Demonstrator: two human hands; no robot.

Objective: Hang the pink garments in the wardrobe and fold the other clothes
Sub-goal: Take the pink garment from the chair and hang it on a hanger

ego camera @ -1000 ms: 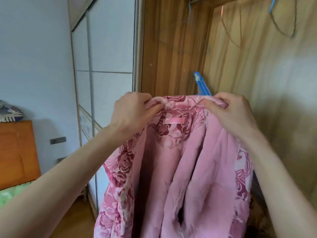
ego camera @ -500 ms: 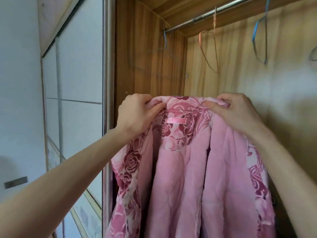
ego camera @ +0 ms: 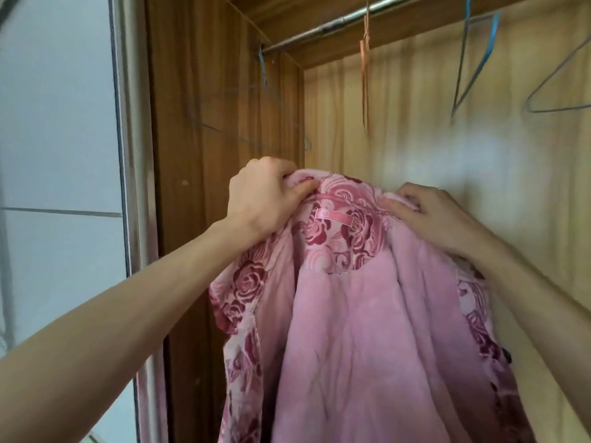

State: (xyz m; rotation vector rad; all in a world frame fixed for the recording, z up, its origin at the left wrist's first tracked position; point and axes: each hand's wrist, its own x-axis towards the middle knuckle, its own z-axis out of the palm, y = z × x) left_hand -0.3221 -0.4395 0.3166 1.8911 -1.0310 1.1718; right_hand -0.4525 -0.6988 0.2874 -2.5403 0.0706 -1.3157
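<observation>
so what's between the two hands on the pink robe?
Head view: between the left hand and right hand runs the pink robe collar with its pink hanging loop; both hands grip the collar.

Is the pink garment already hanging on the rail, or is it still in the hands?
Still in the hands. The left hand and right hand grip the garment at its collar, well below the rail.
</observation>
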